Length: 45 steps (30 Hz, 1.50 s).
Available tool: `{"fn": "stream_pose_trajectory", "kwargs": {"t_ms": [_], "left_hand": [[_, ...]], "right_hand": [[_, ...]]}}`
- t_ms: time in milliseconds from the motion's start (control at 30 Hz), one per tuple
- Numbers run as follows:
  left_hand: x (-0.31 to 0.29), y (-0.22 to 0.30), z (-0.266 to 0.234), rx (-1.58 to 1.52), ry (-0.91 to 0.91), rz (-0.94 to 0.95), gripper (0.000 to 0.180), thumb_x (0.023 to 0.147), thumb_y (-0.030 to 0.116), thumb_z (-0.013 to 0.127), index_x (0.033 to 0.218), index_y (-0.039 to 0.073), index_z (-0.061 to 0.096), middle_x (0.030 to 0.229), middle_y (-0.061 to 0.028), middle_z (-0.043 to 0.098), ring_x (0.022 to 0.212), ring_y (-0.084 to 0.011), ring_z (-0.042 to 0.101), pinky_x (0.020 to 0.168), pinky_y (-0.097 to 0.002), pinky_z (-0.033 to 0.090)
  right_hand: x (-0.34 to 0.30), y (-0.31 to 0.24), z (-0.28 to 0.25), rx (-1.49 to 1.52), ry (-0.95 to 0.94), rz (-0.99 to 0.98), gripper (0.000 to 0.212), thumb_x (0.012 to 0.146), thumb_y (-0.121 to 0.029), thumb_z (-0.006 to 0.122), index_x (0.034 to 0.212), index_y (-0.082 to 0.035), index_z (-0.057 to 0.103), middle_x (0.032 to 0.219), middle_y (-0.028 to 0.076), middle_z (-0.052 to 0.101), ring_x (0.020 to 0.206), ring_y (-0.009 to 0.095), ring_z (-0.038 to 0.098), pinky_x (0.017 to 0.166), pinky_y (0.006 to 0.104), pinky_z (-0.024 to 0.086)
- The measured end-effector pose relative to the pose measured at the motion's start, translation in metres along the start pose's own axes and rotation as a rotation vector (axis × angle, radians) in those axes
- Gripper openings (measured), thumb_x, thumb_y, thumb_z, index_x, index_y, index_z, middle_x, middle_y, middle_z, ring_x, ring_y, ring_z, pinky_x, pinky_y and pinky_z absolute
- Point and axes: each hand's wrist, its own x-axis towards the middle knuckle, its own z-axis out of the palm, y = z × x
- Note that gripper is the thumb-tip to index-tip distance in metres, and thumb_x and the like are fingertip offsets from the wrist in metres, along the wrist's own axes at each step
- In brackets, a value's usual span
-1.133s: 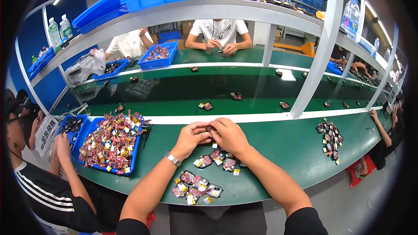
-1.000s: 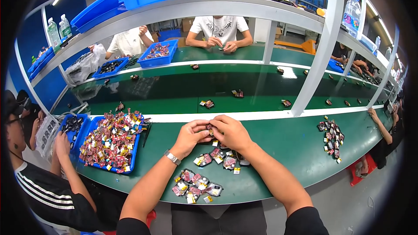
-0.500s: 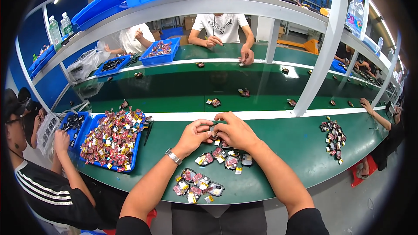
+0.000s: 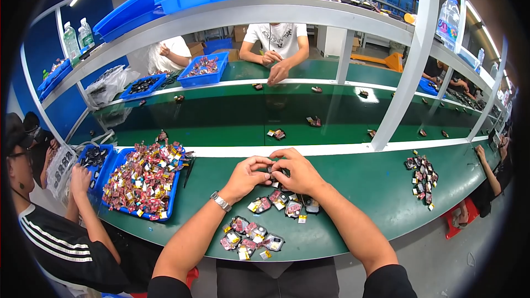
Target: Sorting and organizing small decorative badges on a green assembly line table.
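Over the green workbench, my left hand and my right hand meet with fingertips pinched together. Between them is a small black-cased electronic unit, mostly covered by my fingers. Just below my hands lies a loose group of similar units, with black shells, red circuit boards and white-and-yellow tabs. Nearer the bench edge sits a second cluster of units.
Left of me stands a blue tray heaped with red-and-yellow circuit parts, with black tweezers alongside. Another pile of units lies to the right. Beyond a white rail, a green conveyor carries scattered units. A shelf post rises ahead right.
My hands stay together, with slight finger movement around the unit. The person across has drawn a hand back leftward, leaving a unit on the conveyor.
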Motion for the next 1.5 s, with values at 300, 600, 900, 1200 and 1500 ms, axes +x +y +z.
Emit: {"fn": "stream_pose_trajectory", "kwargs": {"t_ms": [300,600,900,1200,1500], "left_hand": [[-0.001,0.002,0.001,0.048,0.026,-0.064,0.034,0.09,-0.004,0.056,0.123,-0.004,0.054,0.107,-0.0102,0.063,0.083,-0.0135,0.064,0.078,-0.0253,0.055],[-0.001,-0.002,-0.004,-0.005,-0.032,-0.049,0.029,0.091,-0.004,0.054,0.12,0.001,0.05,0.104,-0.0084,0.064,0.087,-0.0127,0.063,0.08,-0.0259,0.054],[-0.002,0.002,-0.003,-0.051,-0.003,-0.077,0.027,0.094,-0.003,0.051,0.121,0.001,0.049,0.108,-0.0106,0.065,0.093,-0.0146,0.065,0.085,-0.027,0.056],[-0.001,-0.001,-0.006,-0.09,-0.006,-0.081,0.027,0.094,-0.003,0.05,0.121,0.001,0.05,0.108,-0.0118,0.065,0.095,-0.0165,0.066,0.085,-0.0278,0.057],[0.0,-0.002,-0.007,-0.086,0.013,-0.074,0.027,0.094,-0.002,0.054,0.12,-0.001,0.05,0.109,-0.0128,0.065,0.097,-0.017,0.066,0.085,-0.027,0.057]], "right_hand": [[-0.003,0.005,-0.007,0.099,-0.114,-0.028,0.014,0.079,-0.013,0.068,0.091,-0.008,0.071,0.124,0.008,0.057,0.12,0.028,0.049,0.102,0.0387,0.042],[-0.004,-0.005,0.004,-0.034,0.034,-0.008,0.011,0.079,-0.013,0.065,0.085,-0.004,0.069,0.118,0.009,0.06,0.114,0.027,0.053,0.094,0.037,0.047],[-0.004,-0.002,0.01,-0.003,0.085,-0.032,0.01,0.079,-0.012,0.07,0.086,-0.005,0.07,0.116,0.008,0.061,0.111,0.027,0.055,0.093,0.0374,0.047],[-0.005,0.002,0.014,0.065,0.091,-0.007,0.011,0.079,-0.013,0.07,0.088,-0.007,0.07,0.117,0.008,0.06,0.115,0.027,0.053,0.096,0.0373,0.045],[-0.006,-0.001,0.014,0.069,0.1,0.019,0.015,0.079,-0.013,0.071,0.093,-0.008,0.072,0.117,0.007,0.061,0.115,0.027,0.053,0.097,0.0376,0.044]]}}
